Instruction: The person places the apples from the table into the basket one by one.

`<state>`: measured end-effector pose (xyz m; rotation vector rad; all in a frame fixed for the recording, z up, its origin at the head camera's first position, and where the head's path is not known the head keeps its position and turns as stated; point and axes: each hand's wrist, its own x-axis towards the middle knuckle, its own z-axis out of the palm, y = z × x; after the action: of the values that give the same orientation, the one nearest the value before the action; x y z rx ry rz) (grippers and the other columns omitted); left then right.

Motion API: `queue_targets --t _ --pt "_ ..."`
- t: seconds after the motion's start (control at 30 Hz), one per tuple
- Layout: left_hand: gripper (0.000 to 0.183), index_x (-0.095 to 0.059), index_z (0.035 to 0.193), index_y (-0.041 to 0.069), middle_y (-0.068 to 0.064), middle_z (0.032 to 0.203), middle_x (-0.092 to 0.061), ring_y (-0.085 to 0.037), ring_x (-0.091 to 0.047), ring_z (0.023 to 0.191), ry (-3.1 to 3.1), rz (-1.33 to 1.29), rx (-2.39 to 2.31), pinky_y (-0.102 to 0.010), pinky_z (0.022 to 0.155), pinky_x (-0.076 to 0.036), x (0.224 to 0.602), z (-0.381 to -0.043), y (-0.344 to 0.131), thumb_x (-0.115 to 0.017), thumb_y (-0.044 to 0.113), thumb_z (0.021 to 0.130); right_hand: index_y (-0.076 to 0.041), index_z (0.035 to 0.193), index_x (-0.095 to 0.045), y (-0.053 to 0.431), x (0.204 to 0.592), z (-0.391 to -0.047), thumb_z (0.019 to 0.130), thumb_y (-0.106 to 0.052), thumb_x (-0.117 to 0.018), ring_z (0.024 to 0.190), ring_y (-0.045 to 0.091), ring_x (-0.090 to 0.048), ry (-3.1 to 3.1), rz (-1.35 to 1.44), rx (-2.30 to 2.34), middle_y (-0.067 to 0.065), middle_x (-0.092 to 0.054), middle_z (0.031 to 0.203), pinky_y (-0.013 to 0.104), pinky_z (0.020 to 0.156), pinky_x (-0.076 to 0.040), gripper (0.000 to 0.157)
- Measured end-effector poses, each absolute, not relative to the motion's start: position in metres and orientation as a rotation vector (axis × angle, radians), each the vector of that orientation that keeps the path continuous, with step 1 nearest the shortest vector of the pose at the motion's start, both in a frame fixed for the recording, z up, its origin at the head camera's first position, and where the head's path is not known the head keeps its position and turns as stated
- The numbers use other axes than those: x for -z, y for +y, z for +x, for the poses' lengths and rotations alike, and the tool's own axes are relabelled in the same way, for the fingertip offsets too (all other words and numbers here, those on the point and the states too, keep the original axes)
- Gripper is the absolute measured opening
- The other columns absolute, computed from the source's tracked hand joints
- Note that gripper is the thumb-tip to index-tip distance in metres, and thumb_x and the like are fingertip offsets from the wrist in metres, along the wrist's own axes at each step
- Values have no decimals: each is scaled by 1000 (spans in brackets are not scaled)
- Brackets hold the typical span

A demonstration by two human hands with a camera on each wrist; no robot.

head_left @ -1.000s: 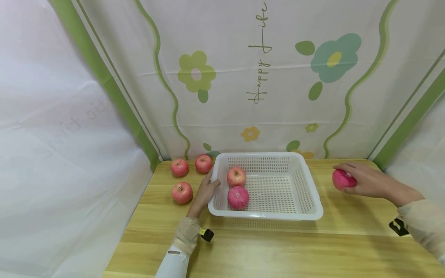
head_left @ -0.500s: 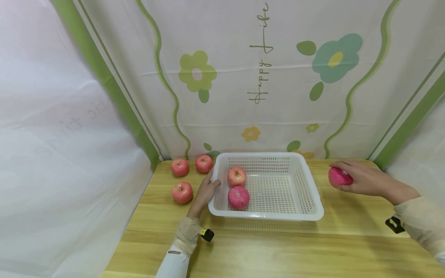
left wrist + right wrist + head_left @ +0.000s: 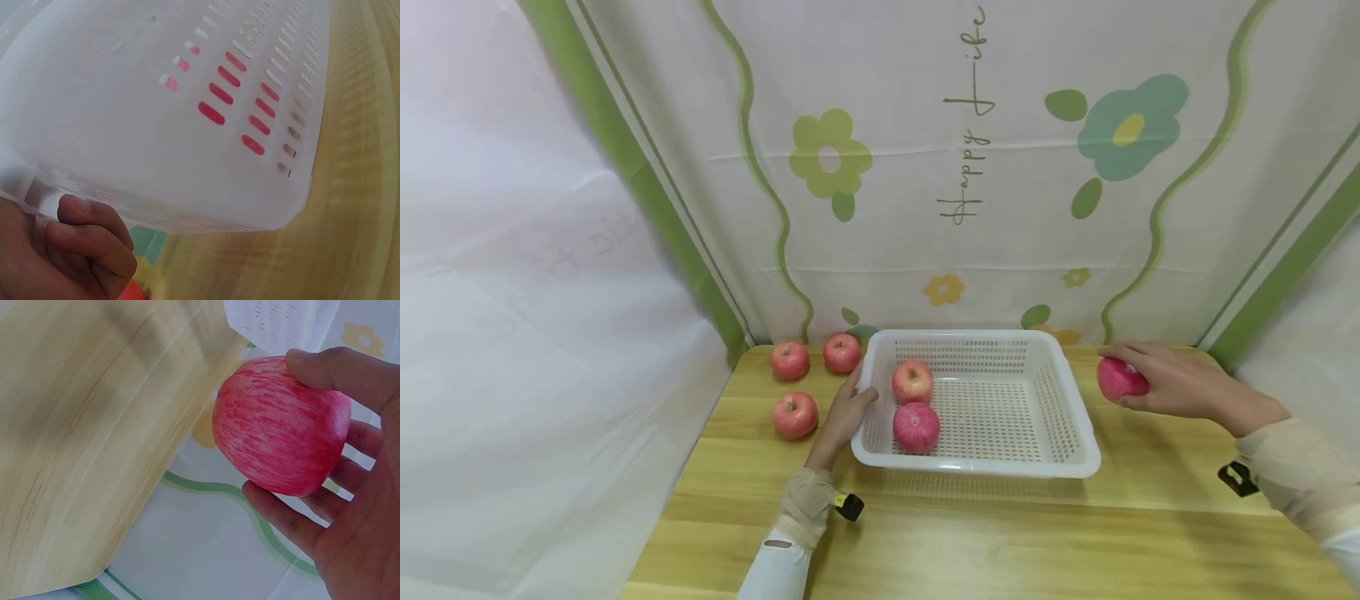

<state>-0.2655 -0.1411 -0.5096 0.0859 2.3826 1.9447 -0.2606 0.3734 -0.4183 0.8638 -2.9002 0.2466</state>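
A white plastic basket (image 3: 985,468) with slotted walls sits on the wooden table. Its left rim is gripped by my left hand (image 3: 844,414), thumb over the edge and fingers curled on the outer side, as the left wrist view shows. Inside, at the left end, lie a lighter red apple (image 3: 912,382) and a deep pink apple (image 3: 916,427). To the right of the basket, my right hand (image 3: 1176,383) holds another deep pink apple (image 3: 281,425), thumb on one side and fingers round the other. In the right wrist view that apple appears lifted off the table.
Left of the basket on the table (image 3: 730,492) are three red apples: one at the back left (image 3: 790,361), one near the rim (image 3: 842,353) and one in front (image 3: 795,415). A flower-printed curtain (image 3: 880,250) stands right behind the table.
My right hand has moved left with its apple, closer to the basket's right side. The left hand keeps its grip on the rim, and the basket and other apples look unmoved.
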Motion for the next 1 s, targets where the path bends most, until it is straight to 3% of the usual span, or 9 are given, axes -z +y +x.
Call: queue_targets --t 0.27,0.6,1.0 --pt "75 -29 170 30 -34 143 -61 -48 -71 112 2377 120 -1947 -54 80 -65 511 -266 -141 -53 15 100 -3 139 -64 366 416 -264 84 -32 -89 108 29 -66 -2907 860 -247 17 -67 130 35 74 -57 68" --pt "76 -28 170 30 -34 140 -63 -48 -72 111 2371 105 -1943 -55 80 -65 511 -267 -142 -52 16 100 -5 140 -63 356 412 -267 85 -30 -88 112 32 -65 -2919 855 -299 20 -65 136 34 73 -57 65" --pt "75 -28 170 30 -34 140 -63 -47 -72 112 2390 76 -1934 -53 81 -65 507 -264 -139 -52 17 100 0 139 -62 350 407 -274 85 -26 -90 114 36 -64 -2903 921 -312 23 -64 136 39 77 -60 67"
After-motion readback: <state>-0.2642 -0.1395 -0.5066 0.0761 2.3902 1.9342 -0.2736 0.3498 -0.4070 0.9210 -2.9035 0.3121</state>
